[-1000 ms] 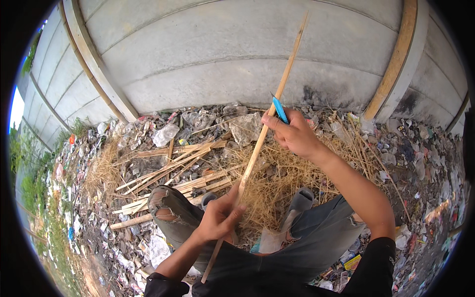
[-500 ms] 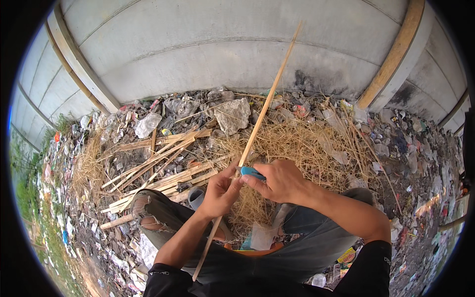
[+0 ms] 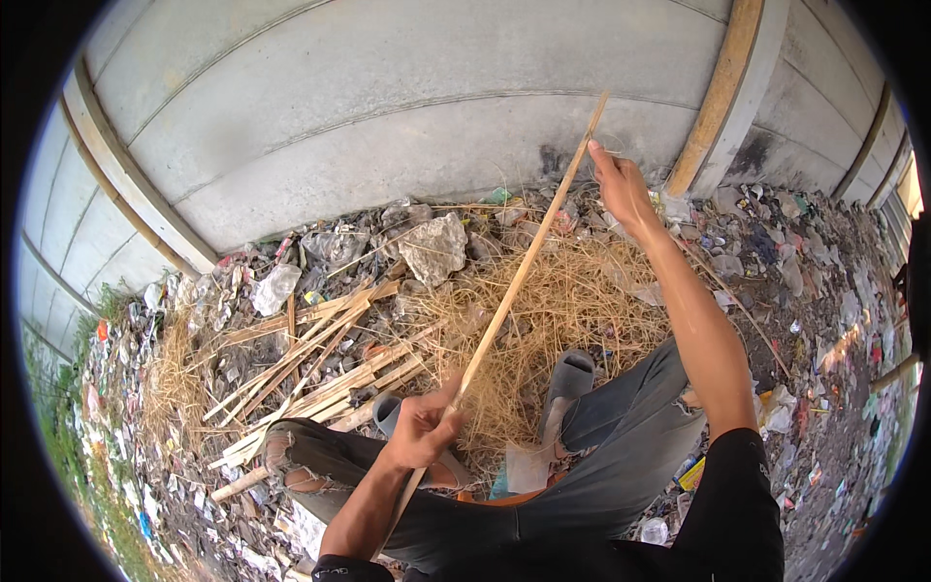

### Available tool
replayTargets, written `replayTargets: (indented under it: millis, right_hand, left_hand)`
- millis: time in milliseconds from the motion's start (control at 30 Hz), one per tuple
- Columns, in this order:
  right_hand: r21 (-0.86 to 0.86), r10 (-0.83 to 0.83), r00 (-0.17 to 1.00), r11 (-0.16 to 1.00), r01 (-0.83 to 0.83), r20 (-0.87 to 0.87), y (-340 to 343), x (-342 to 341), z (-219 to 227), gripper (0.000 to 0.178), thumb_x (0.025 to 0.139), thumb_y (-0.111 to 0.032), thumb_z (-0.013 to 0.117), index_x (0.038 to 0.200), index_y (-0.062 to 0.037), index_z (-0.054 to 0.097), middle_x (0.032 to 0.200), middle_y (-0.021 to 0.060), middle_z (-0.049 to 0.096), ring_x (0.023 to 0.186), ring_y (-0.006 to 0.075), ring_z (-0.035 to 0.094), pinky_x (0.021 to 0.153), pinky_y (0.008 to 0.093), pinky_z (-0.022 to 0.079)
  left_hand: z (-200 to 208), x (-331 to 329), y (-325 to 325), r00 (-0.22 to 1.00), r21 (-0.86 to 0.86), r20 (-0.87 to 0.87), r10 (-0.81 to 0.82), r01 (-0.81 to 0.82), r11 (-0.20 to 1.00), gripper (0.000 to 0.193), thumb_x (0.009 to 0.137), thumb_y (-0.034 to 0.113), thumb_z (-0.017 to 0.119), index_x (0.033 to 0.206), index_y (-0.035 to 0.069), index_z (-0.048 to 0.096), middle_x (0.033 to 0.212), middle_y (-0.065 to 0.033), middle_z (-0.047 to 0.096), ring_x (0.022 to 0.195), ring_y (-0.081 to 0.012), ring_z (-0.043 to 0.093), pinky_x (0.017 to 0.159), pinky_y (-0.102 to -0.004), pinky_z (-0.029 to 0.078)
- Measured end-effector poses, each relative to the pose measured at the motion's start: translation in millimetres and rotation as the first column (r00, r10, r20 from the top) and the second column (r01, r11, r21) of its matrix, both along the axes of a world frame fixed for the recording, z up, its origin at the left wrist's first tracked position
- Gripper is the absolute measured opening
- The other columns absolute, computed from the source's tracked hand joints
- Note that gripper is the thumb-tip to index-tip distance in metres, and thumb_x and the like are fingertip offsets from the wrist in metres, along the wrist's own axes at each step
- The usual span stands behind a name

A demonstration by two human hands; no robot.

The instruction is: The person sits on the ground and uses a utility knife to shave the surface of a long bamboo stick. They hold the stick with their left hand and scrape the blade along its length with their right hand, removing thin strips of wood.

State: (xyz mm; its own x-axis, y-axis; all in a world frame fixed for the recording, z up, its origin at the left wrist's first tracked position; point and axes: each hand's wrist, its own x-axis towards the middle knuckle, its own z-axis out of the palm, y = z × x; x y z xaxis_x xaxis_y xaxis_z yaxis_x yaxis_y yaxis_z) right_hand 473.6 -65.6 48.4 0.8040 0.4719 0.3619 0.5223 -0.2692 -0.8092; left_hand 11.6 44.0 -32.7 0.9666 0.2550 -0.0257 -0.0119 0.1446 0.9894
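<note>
Wood strip (image 3: 524, 268) lies aslant in front of me, its long axis running from my lap, at lower left, up and away to the right. Its far end points towards the grey wall (image 3: 407, 155), while the near end drops below my left hand (image 3: 424, 427) and passes over my trousers (image 3: 621, 456). That left hand is clenched around the lower part of the strip, much as it was half a second ago.

My right hand (image 3: 621, 189) has changed most: it was beside the left one with a blue cutter against the wood, and now it is stretched out near the far tip, thumb at the strip. The fingers look curled, but I cannot tell what they close on. The strip leans a little more to the right than before.

Beneath the strip's middle spreads dry straw (image 3: 572, 301); to the left, near a pale rock (image 3: 433, 249), more strips lie in a loose pile (image 3: 296, 354).
</note>
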Motion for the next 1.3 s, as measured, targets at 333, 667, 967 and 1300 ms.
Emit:
replayTargets:
  millis: [333, 667, 967, 1300]
  right_hand:
    - [0.462, 0.105, 0.845, 0.869, 0.179, -0.525, -70.9, 21.8, 21.5, 0.053, 0.101, -0.059, 0.056, 0.084, -0.0089, 0.051, 0.056, -0.0078, 0.026, 0.044, 0.0067, 0.025, 0.044, 0.0275, 0.020]
    - [0.460, 0.548, 0.668, 0.824, -0.330, -0.503, -15.5, -102.6, 15.9, 0.033, 0.104, -0.038, 0.066, 0.089, -0.0094, 0.058, 0.054, -0.0096, 0.033, 0.043, 0.0031, 0.027, 0.042, 0.0259, 0.021]
    - [0.450, 0.624, 0.501, 0.781, -0.434, -0.599, -4.6, -169.6, 0.1, 0.033, 0.108, -0.038, 0.060, 0.091, -0.0099, 0.057, 0.056, -0.0103, 0.033, 0.044, 0.0031, 0.025, 0.042, 0.0261, 0.021]
    - [0.439, 0.613, 0.538, 0.790, -0.428, -0.579, 3.8, -181.9, -5.3, 0.037, 0.105, -0.041, 0.064, 0.090, -0.0077, 0.060, 0.056, -0.0107, 0.033, 0.046, 0.0021, 0.029, 0.044, 0.0253, 0.023]
  left_hand:
    - [6.3, 13.2, -1.1, 0.991, -0.113, 0.024, -0.131, 0.133, 0.985, 0.057, 0.104, 0.005, 0.060, 0.158, 0.001, 0.040, 0.051, 0.0036, 0.048, 0.038, -0.0035, 0.043, 0.038, -0.0224, 0.036]
    - [9.3, 30.2, 3.4, 0.968, -0.010, 0.000, -0.253, 0.253, 0.967, 0.066, 0.102, 0.010, 0.058, 0.162, 0.003, 0.032, 0.062, -0.0026, 0.058, 0.050, -0.0100, 0.056, 0.048, -0.0245, 0.048]
    - [0.6, 38.1, -4.7, 0.991, -0.032, 0.067, -0.118, 0.120, 0.992, 0.058, 0.110, 0.025, 0.052, 0.159, -0.002, 0.035, 0.056, -0.0013, 0.051, 0.045, -0.0079, 0.049, 0.046, -0.0243, 0.044]
    - [0.7, 40.8, -9.7, 0.996, -0.116, 0.080, -0.027, 0.036, 0.993, 0.055, 0.111, 0.026, 0.050, 0.158, 0.000, 0.038, 0.055, 0.0008, 0.044, 0.042, -0.0081, 0.043, 0.042, -0.0236, 0.039]
